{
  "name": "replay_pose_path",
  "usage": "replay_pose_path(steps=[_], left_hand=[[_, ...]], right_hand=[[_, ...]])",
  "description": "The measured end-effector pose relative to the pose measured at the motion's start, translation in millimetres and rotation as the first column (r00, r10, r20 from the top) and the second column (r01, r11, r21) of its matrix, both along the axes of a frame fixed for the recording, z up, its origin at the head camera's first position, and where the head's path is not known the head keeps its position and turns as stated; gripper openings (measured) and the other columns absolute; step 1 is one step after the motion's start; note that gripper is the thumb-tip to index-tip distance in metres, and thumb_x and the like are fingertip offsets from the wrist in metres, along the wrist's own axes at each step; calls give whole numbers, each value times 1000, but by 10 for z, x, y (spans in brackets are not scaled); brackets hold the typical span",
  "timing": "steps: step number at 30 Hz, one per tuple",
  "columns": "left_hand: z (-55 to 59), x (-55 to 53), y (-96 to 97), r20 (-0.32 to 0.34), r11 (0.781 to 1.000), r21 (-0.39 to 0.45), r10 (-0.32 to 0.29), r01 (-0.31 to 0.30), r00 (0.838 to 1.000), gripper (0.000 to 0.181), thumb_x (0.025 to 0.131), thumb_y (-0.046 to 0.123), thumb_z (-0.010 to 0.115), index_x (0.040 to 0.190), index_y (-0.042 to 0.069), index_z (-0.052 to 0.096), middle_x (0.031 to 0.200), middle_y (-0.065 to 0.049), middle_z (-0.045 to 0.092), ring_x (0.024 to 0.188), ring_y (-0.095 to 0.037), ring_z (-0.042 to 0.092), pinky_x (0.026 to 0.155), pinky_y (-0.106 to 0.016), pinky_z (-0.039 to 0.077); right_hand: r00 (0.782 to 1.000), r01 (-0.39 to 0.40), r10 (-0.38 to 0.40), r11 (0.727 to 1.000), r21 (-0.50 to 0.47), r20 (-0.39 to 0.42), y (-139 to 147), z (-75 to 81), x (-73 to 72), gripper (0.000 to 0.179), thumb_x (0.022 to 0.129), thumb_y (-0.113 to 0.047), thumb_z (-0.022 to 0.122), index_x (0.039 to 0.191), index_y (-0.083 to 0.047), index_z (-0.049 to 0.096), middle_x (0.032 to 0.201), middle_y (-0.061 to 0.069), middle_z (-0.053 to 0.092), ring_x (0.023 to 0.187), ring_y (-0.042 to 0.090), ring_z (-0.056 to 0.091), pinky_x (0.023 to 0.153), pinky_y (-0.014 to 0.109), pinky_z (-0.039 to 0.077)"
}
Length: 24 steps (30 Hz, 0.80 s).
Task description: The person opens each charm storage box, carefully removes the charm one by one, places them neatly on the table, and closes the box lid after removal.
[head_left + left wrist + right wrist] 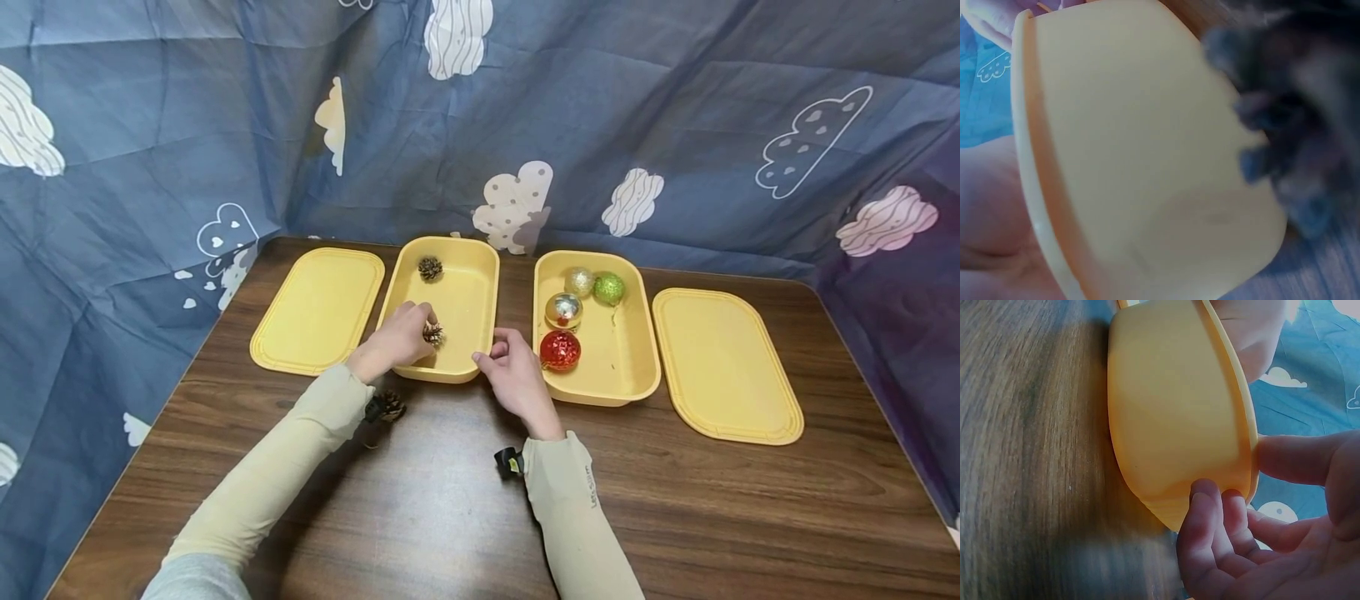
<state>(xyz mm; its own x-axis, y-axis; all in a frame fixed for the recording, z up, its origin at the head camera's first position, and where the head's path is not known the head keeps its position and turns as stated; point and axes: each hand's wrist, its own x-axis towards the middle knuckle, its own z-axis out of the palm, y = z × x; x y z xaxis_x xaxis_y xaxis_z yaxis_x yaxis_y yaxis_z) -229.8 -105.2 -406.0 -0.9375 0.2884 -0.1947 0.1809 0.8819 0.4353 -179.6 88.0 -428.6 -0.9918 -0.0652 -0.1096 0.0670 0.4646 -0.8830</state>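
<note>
My left hand (pixel 405 333) reaches over the near left side of the left yellow container (pixel 442 372), its fingers curled round a pine cone (pixel 433 335) inside. A second pine cone (pixel 430 267) lies toward the back of that container. The container's wall hides the left fingertips in the left wrist view. My right hand (pixel 513 375) holds the near right corner of the same container, thumb (pixel 1294 459) at the rim and fingers against the outer wall. Another pine cone (pixel 392 406) rests on the table beside the left wrist, large and blurred in the left wrist view.
The right yellow container (pixel 600 392) holds several baubles, among them a red bauble (pixel 560 350) and a green bauble (pixel 609 288). A flat yellow lid (pixel 318 308) lies left of the containers, another lid (pixel 727 362) right. A blue cloud-printed curtain (pixel 390 125) hangs behind the wooden table (pixel 420 500).
</note>
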Motion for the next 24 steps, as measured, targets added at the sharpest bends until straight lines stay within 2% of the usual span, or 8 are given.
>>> replay_pose_path(steps=[5,12,20,22,24], left_hand=[[33,6,-19,22,997,68,21,-22,1000,44,81,12,72,119,-1,56,114,-19,63,109,-33,57,96,-42,47],[99,35,-48,107,978,193,63,-83,992,44,83,15,72,121,0,57,115,-16,64,108,-30,60,98,-42,47],[187,115,-81,123,930,337,114,-149,986,40,80,15,74,117,4,61,110,-12,66,96,-25,64,86,-34,51],[198,133,-92,130,912,378,114,-156,985,41,81,15,74,118,4,61,111,-13,66,96,-25,65,83,-32,53],[213,152,-96,151,885,435,111,-167,982,41,82,14,73,119,2,60,112,-15,65,98,-27,65,81,-31,54]], right_hand=[[1000,-4,4,1000,3,-1,-14,2,-2,57,89,-20,68,137,0,45,103,11,60,91,22,65,81,35,52],[1000,-5,5,1000,-5,2,-22,19,6,56,89,-19,68,137,0,45,103,11,60,91,22,65,81,35,53],[1000,0,0,1000,2,7,-13,19,2,54,89,-20,67,136,-1,47,104,11,60,92,23,65,82,35,53],[1000,0,0,1000,6,7,-10,18,-2,54,89,-20,67,136,-1,46,104,11,60,93,23,65,82,35,52],[1000,0,0,1000,10,4,-7,12,-8,55,89,-20,67,136,-1,46,104,12,60,93,23,65,83,35,53]])
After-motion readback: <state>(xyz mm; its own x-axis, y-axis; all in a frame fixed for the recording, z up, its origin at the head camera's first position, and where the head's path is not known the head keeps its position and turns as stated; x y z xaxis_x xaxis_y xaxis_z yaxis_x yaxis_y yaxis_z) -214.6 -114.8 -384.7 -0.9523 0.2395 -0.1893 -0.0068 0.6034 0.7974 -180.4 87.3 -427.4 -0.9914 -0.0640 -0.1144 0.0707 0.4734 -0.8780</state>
